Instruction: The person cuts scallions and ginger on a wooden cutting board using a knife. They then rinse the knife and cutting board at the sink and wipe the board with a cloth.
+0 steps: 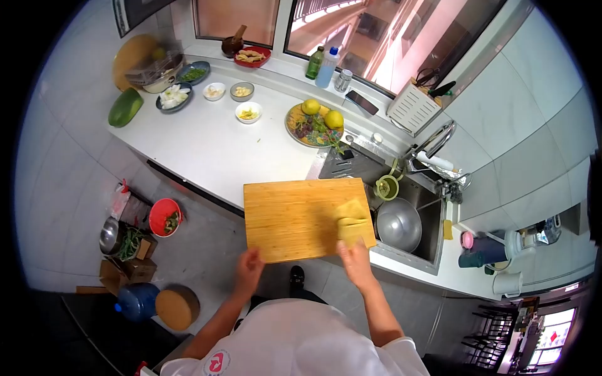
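Note:
A wooden cutting board (288, 216) lies at the counter's front edge, its near side jutting past it. My left hand (249, 268) is closed at the near left corner of the board, fingers curled against its edge; the exact grip is partly hidden. On the right part of the board, my right hand (355, 260) presses a folded yellow cloth (352, 216) and holds it by its near end. The cloth lies bunched in creases on the wood.
Right of the board is a sink (433, 244) with a metal bowl (399, 224) and a green strainer (386, 187). Behind it stands a fruit plate (295, 128). Small bowls (249, 113) and a green melon-like vegetable (126, 107) sit left. A red bin (165, 217) is on the floor.

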